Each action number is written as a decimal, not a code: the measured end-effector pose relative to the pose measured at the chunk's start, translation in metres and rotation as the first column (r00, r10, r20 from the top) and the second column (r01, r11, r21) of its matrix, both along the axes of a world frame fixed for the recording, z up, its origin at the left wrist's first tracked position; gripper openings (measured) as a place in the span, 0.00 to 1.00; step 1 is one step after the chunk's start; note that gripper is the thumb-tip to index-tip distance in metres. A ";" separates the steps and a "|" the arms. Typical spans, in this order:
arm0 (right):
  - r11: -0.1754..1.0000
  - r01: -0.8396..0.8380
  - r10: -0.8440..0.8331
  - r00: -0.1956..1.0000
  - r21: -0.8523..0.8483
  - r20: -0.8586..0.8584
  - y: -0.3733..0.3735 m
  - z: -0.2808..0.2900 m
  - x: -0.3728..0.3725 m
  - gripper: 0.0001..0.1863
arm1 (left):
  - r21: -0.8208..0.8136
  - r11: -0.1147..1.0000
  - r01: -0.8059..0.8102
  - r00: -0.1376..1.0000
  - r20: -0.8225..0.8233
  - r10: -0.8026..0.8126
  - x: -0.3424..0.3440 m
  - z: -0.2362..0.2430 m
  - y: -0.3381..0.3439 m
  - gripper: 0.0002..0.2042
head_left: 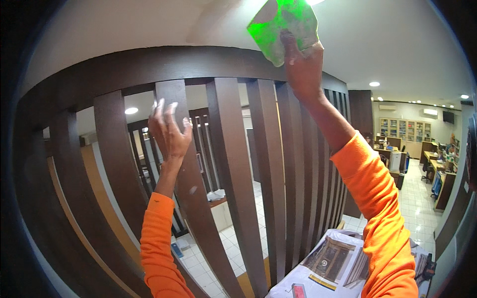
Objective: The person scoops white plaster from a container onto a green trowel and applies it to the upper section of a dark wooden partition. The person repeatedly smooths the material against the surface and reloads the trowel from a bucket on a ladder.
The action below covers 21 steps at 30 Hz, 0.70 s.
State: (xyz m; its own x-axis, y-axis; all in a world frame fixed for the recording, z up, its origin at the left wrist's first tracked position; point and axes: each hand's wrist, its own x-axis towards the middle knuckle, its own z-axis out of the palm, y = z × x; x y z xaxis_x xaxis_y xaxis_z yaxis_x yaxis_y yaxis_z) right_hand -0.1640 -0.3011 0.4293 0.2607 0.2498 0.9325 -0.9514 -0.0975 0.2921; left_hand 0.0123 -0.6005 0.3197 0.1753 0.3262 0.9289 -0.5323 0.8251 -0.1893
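Note:
My right hand [303, 67] is raised near the white ceiling [208, 25], gripping a flat green pad or plate [293, 17] smudged with pale grey material; its thumb lies across the pad. My left hand [170, 126] is raised in front of the dark brown slatted partition [223, 64], its whitened fingers apart and slightly curled, with nothing visible in them. Whether those fingers touch a slat I cannot tell.
Below at the right lies a white printed sheet [303, 283] with small items on it. An office aisle [412, 208] with desks, chairs [427, 174] and a cabinet [402, 126] runs back at the right. Tiled floor shows between the slats.

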 end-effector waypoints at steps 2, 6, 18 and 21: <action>0.982 0.068 -0.086 0.992 -0.177 -0.096 -0.014 0.001 0.015 0.24 | 0.238 0.966 0.099 0.993 -0.092 -0.079 0.004 -0.008 -0.029 0.39; 0.953 0.162 -0.180 0.982 -0.254 -0.050 -0.046 0.005 0.048 0.31 | 0.584 0.744 0.325 0.923 -0.022 -0.385 0.012 -0.013 -0.033 0.52; 0.864 0.214 -0.263 0.964 -0.456 -0.047 -0.068 0.063 0.091 0.39 | 0.656 0.518 0.549 0.798 -0.227 -0.559 0.004 -0.021 -0.072 0.58; 0.881 0.052 -0.090 0.994 -0.470 -0.058 -0.075 0.070 0.089 0.38 | 0.644 0.542 0.540 0.807 -0.211 -0.552 0.000 -0.023 -0.070 0.56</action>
State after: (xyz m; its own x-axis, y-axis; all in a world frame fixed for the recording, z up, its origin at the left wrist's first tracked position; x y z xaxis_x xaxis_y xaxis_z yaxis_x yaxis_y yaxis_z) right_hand -0.0749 -0.3757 0.4997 0.3593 0.6296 0.6888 -0.9237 0.1350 0.3584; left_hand 0.0126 -0.6704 0.2970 0.0939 -0.5081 0.8562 0.0618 0.8613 0.5043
